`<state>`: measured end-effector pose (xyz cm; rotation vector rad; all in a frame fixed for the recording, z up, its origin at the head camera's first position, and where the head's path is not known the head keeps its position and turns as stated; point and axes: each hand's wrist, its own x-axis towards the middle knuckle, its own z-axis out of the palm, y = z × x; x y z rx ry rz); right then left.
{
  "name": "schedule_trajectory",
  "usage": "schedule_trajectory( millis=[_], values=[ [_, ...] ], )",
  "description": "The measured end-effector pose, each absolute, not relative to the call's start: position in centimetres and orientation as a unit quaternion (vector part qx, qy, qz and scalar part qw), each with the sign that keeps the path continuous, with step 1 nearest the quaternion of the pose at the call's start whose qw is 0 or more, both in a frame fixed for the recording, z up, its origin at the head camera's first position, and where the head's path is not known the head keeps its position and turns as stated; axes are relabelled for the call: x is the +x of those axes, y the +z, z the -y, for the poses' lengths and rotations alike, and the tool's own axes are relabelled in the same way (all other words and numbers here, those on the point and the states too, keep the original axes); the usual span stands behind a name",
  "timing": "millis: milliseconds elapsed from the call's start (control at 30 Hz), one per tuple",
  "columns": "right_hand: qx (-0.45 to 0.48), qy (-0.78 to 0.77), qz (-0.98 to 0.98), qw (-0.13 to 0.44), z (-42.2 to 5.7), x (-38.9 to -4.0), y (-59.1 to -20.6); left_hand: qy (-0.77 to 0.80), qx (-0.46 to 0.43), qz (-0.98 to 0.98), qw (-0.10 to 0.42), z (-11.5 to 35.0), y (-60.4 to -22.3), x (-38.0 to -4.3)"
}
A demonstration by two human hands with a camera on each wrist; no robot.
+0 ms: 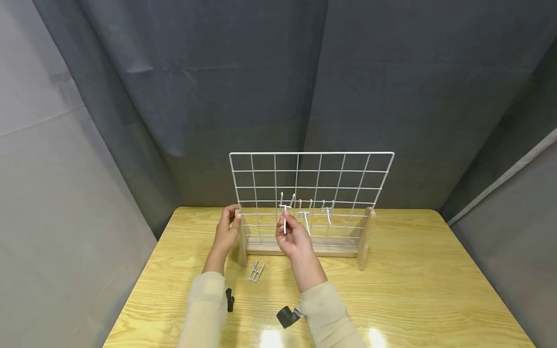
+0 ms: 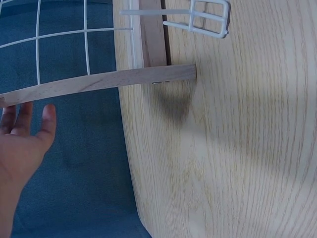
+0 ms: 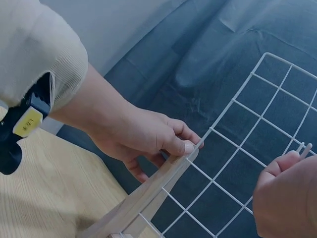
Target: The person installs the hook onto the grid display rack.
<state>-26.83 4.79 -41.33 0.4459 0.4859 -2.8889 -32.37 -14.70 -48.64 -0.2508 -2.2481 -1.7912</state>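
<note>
A white wire grid panel (image 1: 319, 170) stands upright in a wooden stand (image 1: 365, 237). My left hand (image 1: 228, 229) holds the top of the stand's left wooden upright (image 2: 99, 82), thumb and index finger at its edge beside the wire. In the right wrist view, the little finger of that left hand (image 3: 133, 134) hangs off the wood. With thumb and fingers, my right hand (image 1: 296, 239) pinches the stem of a white hook (image 1: 285, 224) in front of the grid. Two similar hooks, a middle one (image 1: 306, 222) and a right one (image 1: 328, 216), hang on the grid wires.
Another white hook (image 1: 256, 271) lies on the wooden table (image 1: 413, 280), in front of the stand's left end. Behind the table hangs a dark grey curtain (image 1: 243, 96). A lighter grey panel (image 1: 56, 193) rises on the left.
</note>
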Motion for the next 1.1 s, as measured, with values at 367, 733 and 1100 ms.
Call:
schedule_trajectory(
  millis=[367, 733, 1100],
  values=[
    [0.144, -0.969, -0.178, 0.096, -5.1, -30.0, -44.4, -0.616, -0.096, 0.772, 0.121, 14.0, -45.8, -30.2],
    [0.17, -0.956, -0.215, 0.1, -5.0, -27.8, -42.0, -0.613, -0.096, 0.774, 0.127, 14.0, -45.6, -30.0],
    [0.184, -0.956, -0.214, 0.086, -4.7, -27.6, -42.9, -0.62, -0.083, 0.77, 0.124, 14.6, -48.3, -32.3]
  ],
)
